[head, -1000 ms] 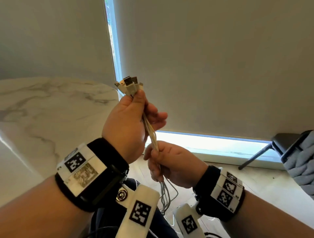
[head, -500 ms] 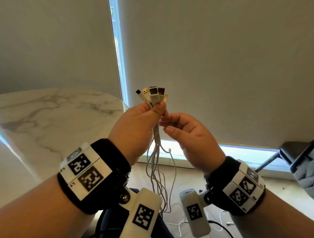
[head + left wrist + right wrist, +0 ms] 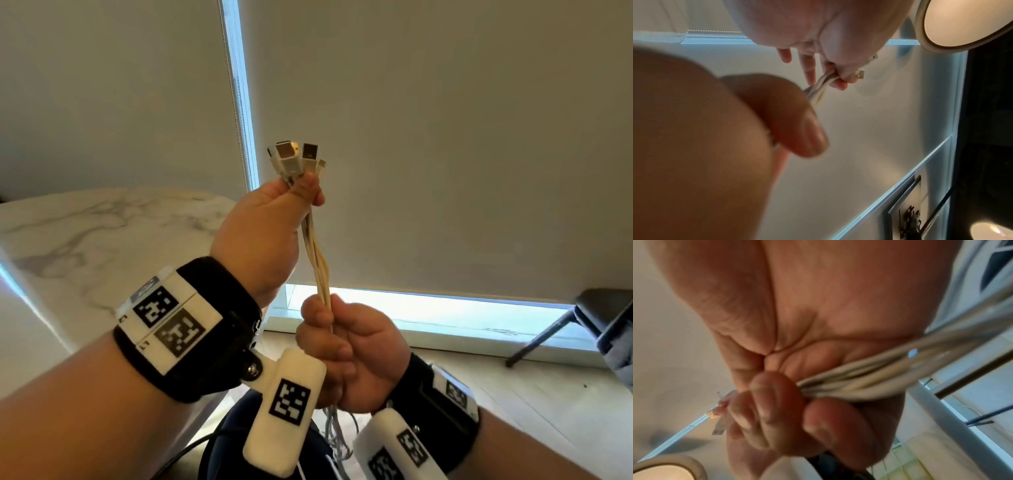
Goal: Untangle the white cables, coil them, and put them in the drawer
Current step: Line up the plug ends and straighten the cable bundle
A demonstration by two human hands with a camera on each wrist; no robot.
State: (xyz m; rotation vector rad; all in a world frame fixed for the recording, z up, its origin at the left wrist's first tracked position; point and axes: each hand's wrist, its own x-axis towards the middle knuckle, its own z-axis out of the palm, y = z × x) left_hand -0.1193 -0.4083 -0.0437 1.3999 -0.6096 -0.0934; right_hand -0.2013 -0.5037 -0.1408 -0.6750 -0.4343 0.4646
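no writing is readable. the white cables (image 3: 317, 260) run upright, plugs pointing up, held in the air. the left hand (image 3: 263, 236) pinches them just below the plugs; the right hand (image 3: 356, 349) fists them lower.

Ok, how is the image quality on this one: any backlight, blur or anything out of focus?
Head view: sharp, though bright window strips backlight the white cables between left hand and right hand. Left wrist view: a blurred, dark fingertip fills the foreground; the far hand is overexposed. Right wrist view: palm close and soft, cables smeared.
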